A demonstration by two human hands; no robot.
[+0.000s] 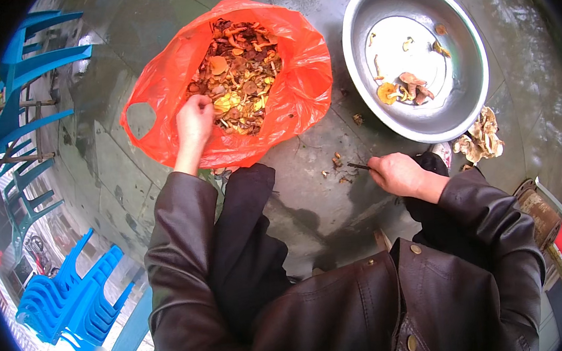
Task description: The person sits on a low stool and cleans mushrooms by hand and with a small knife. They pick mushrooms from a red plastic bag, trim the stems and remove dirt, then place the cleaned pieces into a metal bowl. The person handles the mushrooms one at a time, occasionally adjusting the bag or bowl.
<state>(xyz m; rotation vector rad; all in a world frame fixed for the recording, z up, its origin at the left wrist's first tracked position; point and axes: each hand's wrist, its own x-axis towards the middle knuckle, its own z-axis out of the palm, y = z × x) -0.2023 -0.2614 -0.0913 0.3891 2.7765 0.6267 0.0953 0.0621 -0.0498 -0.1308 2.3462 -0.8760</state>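
A red plastic bag [301, 68] lies wide open on the floor, filled with mixed mushrooms [248, 85] in orange, yellow and brown. Over its near left rim reaches my left hand [196, 118], fingers curled at the edge of the mushrooms; whether they pinch one is hidden. My right hand [395, 174] is closed around a thin dark tool [359, 166], perhaps a small knife, pointing left above the floor. Beyond that hand stands a round metal basin [420, 133] with several mushrooms on its bottom, among them an orange-yellow cap [387, 93] and brown pieces [413, 83].
Pale mushrooms [481, 138] lie in a heap against the basin's near right side. Small trimmings [338, 163] are scattered on the wet paved floor [307, 193]. Blue plastic chairs [78, 298] are stacked at left. A rusty cylindrical object [539, 210] stands at right.
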